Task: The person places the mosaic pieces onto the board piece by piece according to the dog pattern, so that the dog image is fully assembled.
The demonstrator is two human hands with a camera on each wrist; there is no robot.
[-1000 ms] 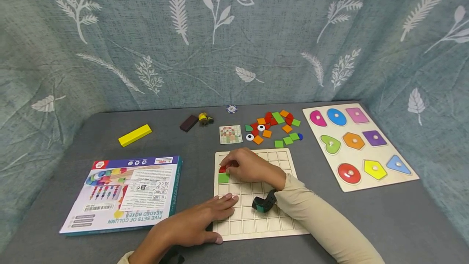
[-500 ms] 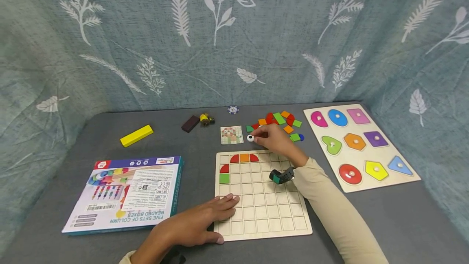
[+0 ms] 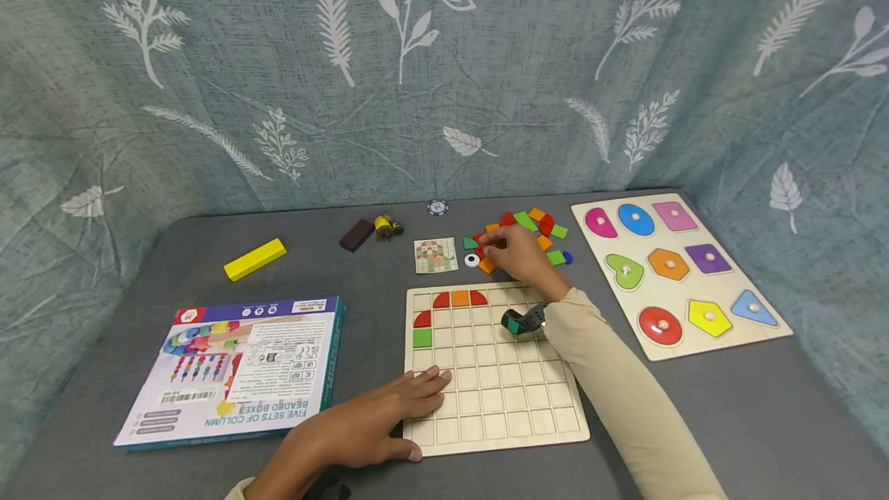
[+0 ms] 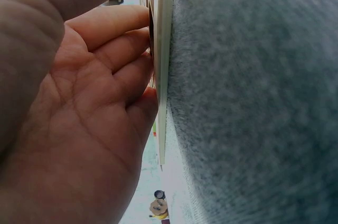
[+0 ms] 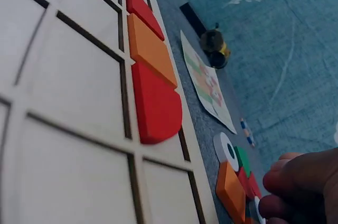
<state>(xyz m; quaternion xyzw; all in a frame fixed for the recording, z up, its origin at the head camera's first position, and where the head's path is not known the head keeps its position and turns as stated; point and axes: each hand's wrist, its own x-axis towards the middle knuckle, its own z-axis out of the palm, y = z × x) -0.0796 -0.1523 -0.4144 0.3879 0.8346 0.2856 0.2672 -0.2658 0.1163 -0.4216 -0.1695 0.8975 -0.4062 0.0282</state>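
My left hand [image 3: 385, 419] rests at the left edge of the wooden grid board [image 3: 496, 400], fingers extended over its squares and thumb at the front corner. In the left wrist view its palm [image 4: 79, 113] faces the camera beside the board's edge. Along the board's far row sit two red quarter-round tiles with an orange square tile [image 3: 461, 298] between them. Another red rounded tile [image 3: 423, 319] and a green square tile [image 3: 422, 338] lie at the left side. My right hand [image 3: 521, 257] reaches into the loose tiles, fingertips bent over red pieces; I cannot tell whether they pinch one.
Near the pile lie a white ring-like disc [image 3: 472, 260] and a pattern card [image 3: 436, 255]. A knobbed shape board [image 3: 653, 330] is at right, a boxed bead set [image 3: 229, 369] at left. Behind are a yellow block [image 3: 255, 259], dark block [image 3: 357, 235], small figure [image 3: 386, 226] and poker chip [image 3: 437, 207].
My right hand has left the red rounded tile on the board's left side and moved back and right to the loose tiles. My left hand stays in place.
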